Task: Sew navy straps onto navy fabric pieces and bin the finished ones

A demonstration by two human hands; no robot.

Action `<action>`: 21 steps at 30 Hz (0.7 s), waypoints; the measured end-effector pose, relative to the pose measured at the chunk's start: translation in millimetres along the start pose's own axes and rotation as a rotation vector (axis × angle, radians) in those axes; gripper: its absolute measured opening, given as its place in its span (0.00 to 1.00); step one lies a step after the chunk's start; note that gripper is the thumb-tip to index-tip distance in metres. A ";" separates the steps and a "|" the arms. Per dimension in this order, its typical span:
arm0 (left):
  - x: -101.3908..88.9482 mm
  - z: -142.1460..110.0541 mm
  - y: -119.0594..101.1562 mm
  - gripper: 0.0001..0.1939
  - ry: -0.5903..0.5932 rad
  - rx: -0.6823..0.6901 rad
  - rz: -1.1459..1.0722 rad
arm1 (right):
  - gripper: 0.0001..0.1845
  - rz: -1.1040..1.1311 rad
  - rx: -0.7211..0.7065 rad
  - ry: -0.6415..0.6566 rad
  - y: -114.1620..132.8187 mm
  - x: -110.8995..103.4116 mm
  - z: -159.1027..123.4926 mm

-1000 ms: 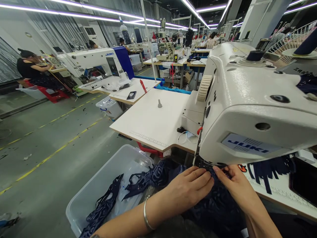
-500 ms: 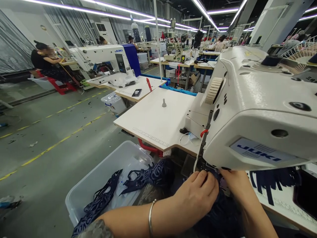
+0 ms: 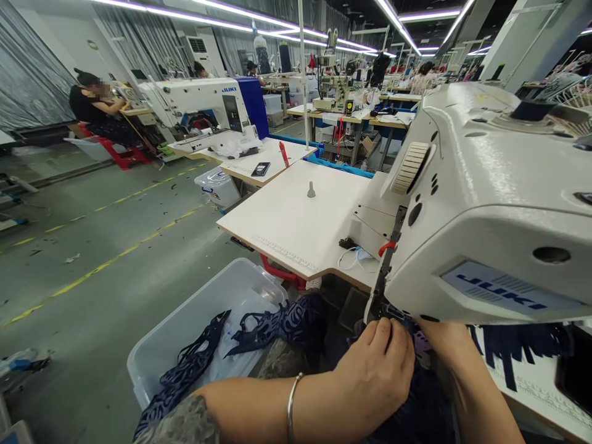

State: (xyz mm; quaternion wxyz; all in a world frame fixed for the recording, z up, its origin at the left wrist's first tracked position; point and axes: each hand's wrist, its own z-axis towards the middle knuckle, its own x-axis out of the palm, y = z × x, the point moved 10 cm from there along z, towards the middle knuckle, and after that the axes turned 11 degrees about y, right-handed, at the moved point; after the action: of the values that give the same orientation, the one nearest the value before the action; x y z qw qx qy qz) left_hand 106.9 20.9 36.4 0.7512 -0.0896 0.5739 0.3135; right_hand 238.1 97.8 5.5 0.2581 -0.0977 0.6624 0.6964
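Navy cloth (image 3: 428, 401), seemingly part-done, is pinched in my left fingers (image 3: 382, 336) at the sewing machine (image 3: 490, 246); I can't tell my right hand (image 3: 446, 339)'s grip, or whether pieces (image 3: 277, 327) across the right edge of the bin (image 3: 198, 311) are finished.

A sewing workshop is seen here: a large white sewing machine (image 3: 490, 203) is mounted at right, another machine (image 3: 198, 105) is set at upper left, more workstations (image 3: 333, 105) are lined up at top centre, and yellow-marked flooring (image 3: 97, 268) is lit by ceiling tubes (image 3: 250, 23).
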 end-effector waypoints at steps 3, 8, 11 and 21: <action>0.0 0.7 1.1 0.19 -0.018 -0.026 0.008 | 0.16 -0.004 -0.003 -0.004 0.0 0.5 1.5; 3.3 1.7 -1.9 0.19 0.001 -0.021 0.028 | 0.16 -0.010 -0.007 -0.013 -2.0 -0.3 1.9; 3.3 1.4 -3.7 0.19 0.000 -0.026 0.034 | 0.17 -0.015 -0.017 -0.014 -2.7 0.5 1.7; 0.5 -0.8 6.3 0.19 -0.034 -0.111 0.003 | 0.18 -0.034 -0.077 0.013 -1.2 10.4 9.6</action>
State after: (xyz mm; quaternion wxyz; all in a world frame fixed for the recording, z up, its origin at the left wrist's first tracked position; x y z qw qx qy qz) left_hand 102.8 25.6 37.1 0.7543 -0.1250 0.5429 0.3473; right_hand 231.9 109.5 0.4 0.2616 -0.1233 0.6351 0.7162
